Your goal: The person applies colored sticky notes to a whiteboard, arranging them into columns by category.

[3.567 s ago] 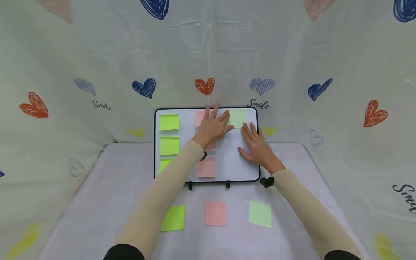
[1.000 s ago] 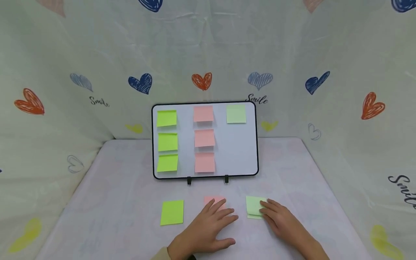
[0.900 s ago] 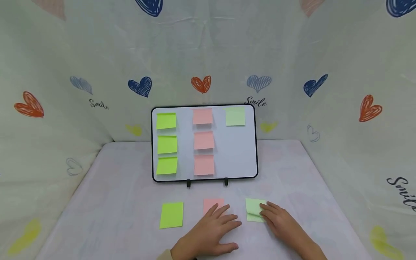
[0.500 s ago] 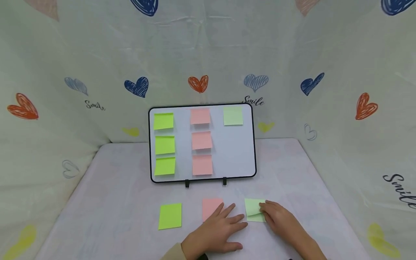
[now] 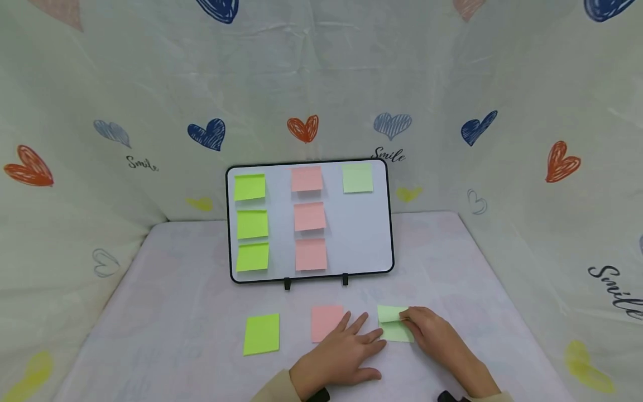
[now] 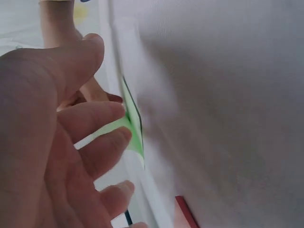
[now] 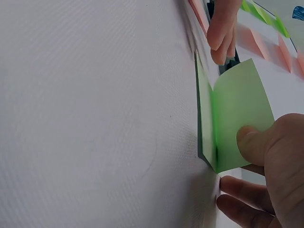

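My right hand (image 5: 439, 338) pinches the top light green sticky note (image 5: 389, 313) between thumb and fingers. The note's near edge is raised and bent back, while its far edge lies along the light green sticky note pad (image 5: 398, 333) on the table. In the right wrist view the lifted sheet (image 7: 244, 104) stands up from the pad (image 7: 204, 114), with my thumb on its face. My left hand (image 5: 344, 354) has its fingers spread, with fingertips right by the pad's left edge. It partly covers the pink sticky note pad (image 5: 324, 322).
A yellow-green sticky note pad (image 5: 261, 334) lies at the left. Behind the pads a whiteboard (image 5: 359, 237) stands on small black feet (image 5: 287, 283). It bears yellow-green notes (image 5: 252, 224) and pink notes (image 5: 309, 216) in columns, plus one light green note (image 5: 358, 178) at top right.
Both hands have come down from the whiteboard to the pads. My right fingers have lifted the light green note's near edge and folded it farther back. My left hand has shifted slightly right.
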Demonstrator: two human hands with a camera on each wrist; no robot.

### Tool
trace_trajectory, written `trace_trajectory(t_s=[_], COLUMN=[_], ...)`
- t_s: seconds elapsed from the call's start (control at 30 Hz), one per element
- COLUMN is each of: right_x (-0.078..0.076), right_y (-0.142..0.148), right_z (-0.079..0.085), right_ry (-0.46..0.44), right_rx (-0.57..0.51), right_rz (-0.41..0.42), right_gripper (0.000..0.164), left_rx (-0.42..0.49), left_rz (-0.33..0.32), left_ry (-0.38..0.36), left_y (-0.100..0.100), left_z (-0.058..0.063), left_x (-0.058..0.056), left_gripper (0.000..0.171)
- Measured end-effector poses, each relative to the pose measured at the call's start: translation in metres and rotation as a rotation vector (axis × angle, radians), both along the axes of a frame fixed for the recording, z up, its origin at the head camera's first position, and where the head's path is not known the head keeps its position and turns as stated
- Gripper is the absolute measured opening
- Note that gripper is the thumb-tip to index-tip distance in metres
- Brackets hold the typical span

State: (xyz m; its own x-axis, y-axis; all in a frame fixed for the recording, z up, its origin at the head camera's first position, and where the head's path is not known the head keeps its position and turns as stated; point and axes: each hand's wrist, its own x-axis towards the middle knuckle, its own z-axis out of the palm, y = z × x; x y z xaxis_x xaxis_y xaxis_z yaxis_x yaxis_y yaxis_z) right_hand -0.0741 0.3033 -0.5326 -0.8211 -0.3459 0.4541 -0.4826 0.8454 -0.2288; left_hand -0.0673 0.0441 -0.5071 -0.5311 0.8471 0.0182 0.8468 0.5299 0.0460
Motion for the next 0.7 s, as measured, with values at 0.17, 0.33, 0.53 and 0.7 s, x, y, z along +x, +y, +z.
trace_trajectory(t_s=[0.17,0.33,0.53,0.7], right_x=[-0.001,-0.002,-0.006,-0.006], right_y=[-0.002,-0.001,-0.001,-0.001], right_z=[0.003,0.003,0.006,0.009], right_ry=[-0.074,-0.071,-0.075,-0.113], right_rx=[-0.016,-0.002,0.007,0.020], right_rz=[-0.020,-0.002,0.000,-0.018], right_gripper=[0.020,0.022,0.025,0.024], left_rx=[-0.058,-0.088,-0.070,-0.098], left_rz=[0.039,0.058,0.087,0.104], left_ry=[-0.038,-0.072,-0.049,-0.029], left_y=[0.007,0.011,0.015,0.015], left_z=[-0.004,-0.006,0.000,0.000], left_x=[-0.002,0.001,0.000,0.000], left_gripper=[0.062,0.062,0.061,0.058])
